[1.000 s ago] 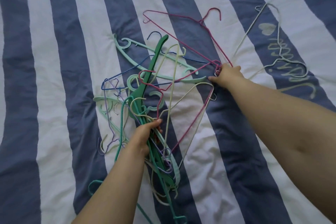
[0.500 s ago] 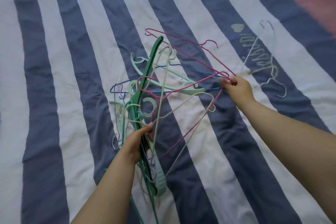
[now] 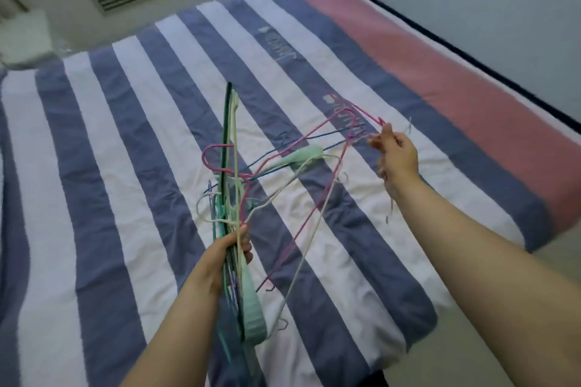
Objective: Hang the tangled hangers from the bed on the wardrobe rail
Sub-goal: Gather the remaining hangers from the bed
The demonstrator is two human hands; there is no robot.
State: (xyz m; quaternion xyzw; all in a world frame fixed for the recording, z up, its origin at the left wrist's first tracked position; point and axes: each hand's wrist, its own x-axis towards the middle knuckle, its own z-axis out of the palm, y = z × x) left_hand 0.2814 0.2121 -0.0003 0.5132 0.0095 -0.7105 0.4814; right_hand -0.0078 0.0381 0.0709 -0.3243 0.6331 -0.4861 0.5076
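Gripping tangled hangers (image 3: 239, 185) above the bed (image 3: 125, 141), left hand (image 3: 224, 256) clutching, right hand (image 3: 396, 155) pinching.

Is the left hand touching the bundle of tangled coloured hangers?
Touching. The head view shows the left hand with fingers curled round the bundle of tangled coloured hangers.
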